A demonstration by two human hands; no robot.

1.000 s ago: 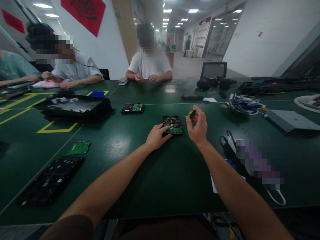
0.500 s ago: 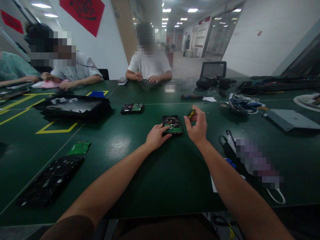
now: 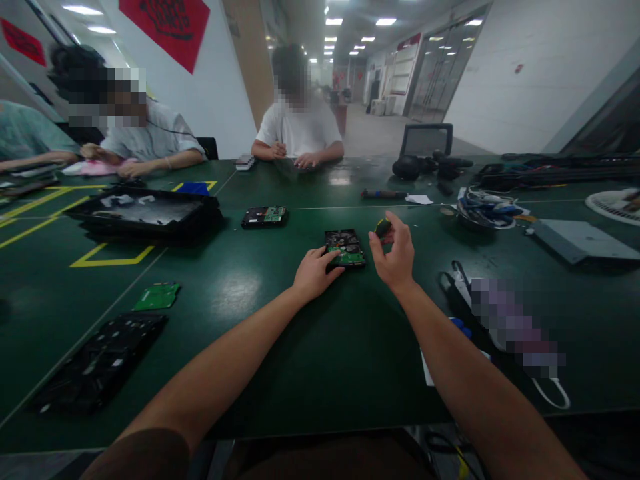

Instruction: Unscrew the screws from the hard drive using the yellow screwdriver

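A hard drive [image 3: 351,241] lies on the green table with its circuit board showing. My left hand [image 3: 317,272] grips its left and near edge, fingers over the board and thumb along the front. Just right of the drive, my right hand [image 3: 395,253] is raised, fingertips closed round a yellow-and-black screwdriver [image 3: 383,229]; I see its handle, but its shaft cannot be made out. Beyond my left hand rests another hard drive [image 3: 265,217]. At the near left are a loose green circuit board [image 3: 158,296] and black drive casings [image 3: 103,360].
A black tray [image 3: 145,213] stands at the left. To the right are a bundle of cables [image 3: 487,208], a grey metal box [image 3: 585,240] and a strapped pouch [image 3: 515,320]. A dark-handled tool [image 3: 384,194] lies farther back. Co-workers sit across the table.
The screwdriver handle has turned a little within my right fingers. My left hand and the hard drive are nearly where they were.
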